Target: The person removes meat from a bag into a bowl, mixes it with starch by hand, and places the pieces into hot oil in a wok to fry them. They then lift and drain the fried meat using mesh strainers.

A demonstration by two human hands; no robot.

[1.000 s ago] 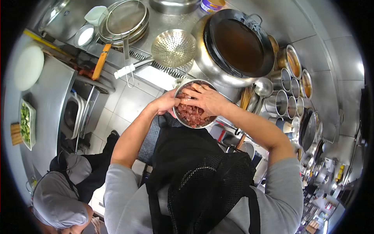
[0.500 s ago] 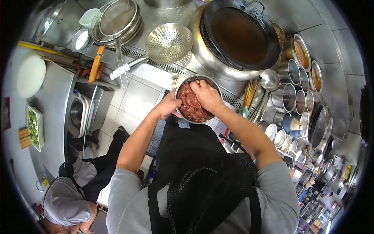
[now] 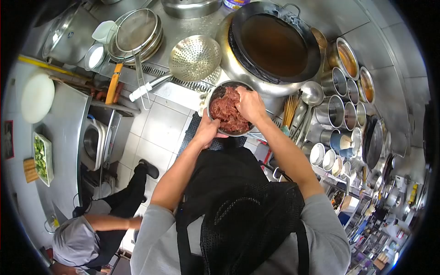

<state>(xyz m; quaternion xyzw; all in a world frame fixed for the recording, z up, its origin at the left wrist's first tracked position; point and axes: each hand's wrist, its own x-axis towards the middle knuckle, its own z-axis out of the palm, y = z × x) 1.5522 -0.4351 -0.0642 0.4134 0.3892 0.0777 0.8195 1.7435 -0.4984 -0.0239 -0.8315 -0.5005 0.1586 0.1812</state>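
While our bare left hand (image 3: 208, 133) grips a round silver metal bowl (image 3: 217, 92), our bare right hand (image 3: 250, 105) works in raw red meat (image 3: 224, 110)

As we look down, the meat lies inside the bowl, heaped in soft, moist pieces that cover most of its floor. The bowl stands just in front of our body, by the near edge of the stainless-steel tabletop (image 3: 192, 25); we cannot tell whether it rests on anything besides our left hand. That hand is closed around the near left side, its thumb at the rim. Our right hand comes over the opposite rim with its fingers bunched and bent down against the meat, and we cannot tell whether they pinch any of it or only press.

We judge the step in hand to be working the meat by hand. For the next move, we think the left hand needs a firm hold so that the bowl does not turn or tip, while the right hand needs loose fingers and a path that stays inside the rim.

Beyond the bowl lie a perforated metal skimmer with a white handle (image 3: 195, 57) and a wide black wok (image 3: 313, 55) holding dark brown liquid (image 3: 273, 46). A long silver ladle (image 3: 312, 93) lies to our right. Well apart, on our left, is another person in a grey top (image 3: 75, 243).
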